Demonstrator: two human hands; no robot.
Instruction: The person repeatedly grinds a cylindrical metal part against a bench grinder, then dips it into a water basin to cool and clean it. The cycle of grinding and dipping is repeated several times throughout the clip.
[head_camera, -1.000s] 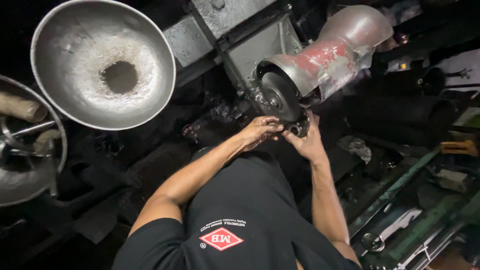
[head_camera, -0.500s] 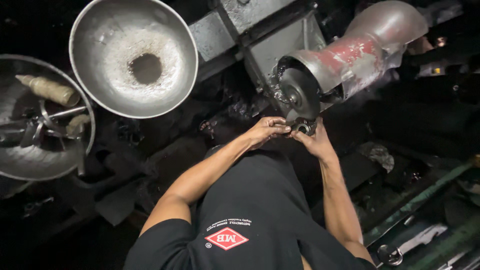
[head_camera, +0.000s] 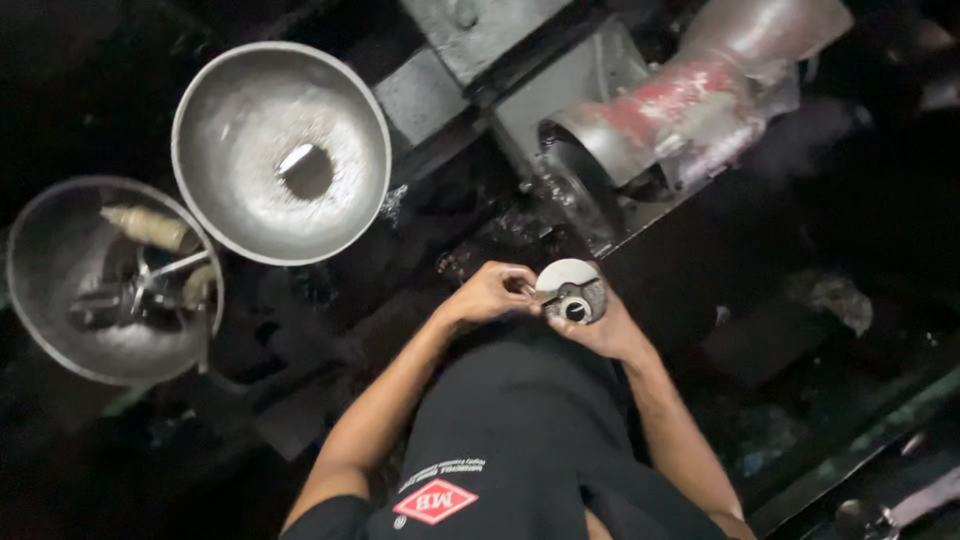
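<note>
Both hands, left (head_camera: 490, 295) and right (head_camera: 600, 328), grip round metal part (head_camera: 570, 290); dark grimy workshop floor (head_camera: 330, 300).

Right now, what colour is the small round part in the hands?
Silvery grey metal, with a dark centre hole; the round part shows best in the head view.

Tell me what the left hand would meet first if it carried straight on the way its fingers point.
The left hand points at the round metal part held in the right hand; it would meet that at once.

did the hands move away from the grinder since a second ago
Yes. Both hands, left hand and right hand, came back from the grinder toward the body, now holding a small round metal part clear of it.
</note>
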